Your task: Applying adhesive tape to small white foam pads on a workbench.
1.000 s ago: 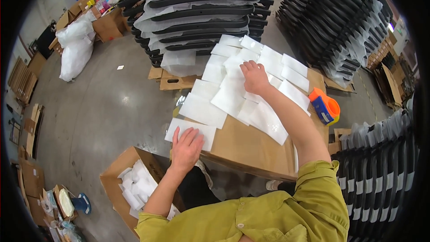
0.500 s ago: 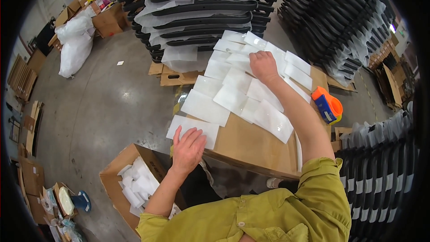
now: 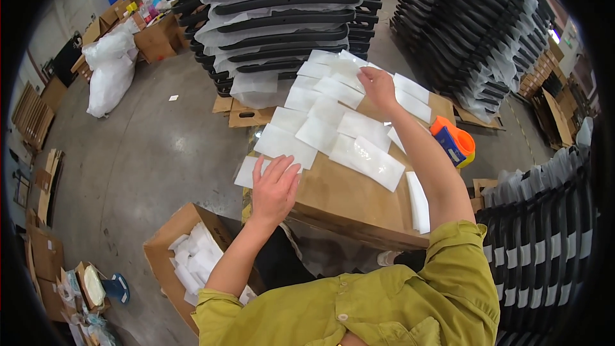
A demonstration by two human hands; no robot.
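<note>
White rectangular foam sheets (image 3: 323,113) lie overlapping on a brown cardboard surface (image 3: 339,189); some carry glossy clear patches. My left hand (image 3: 274,189), fingers stretched out, rests over a white sheet (image 3: 244,172) at the near left corner. Toward the far side, my right hand (image 3: 379,88) has its fingertips pinched at the edge of a thin translucent sheet (image 3: 346,70). Its fingers partly hide that edge. An orange and blue tape dispenser (image 3: 453,141) stands at the right edge, beyond my right forearm.
Below left stands an open carton (image 3: 168,241) of white foam pieces. Tall stacks of black curved parts with foam between them (image 3: 282,22) rise behind the work surface, and more (image 3: 538,243) stand at right. A white plastic bag (image 3: 110,77) sits on the floor.
My right hand has drawn slightly nearer, fingertips now at the translucent sheet's edge. The left hand has slid up and right over its sheet. The whole view has shifted slightly.
</note>
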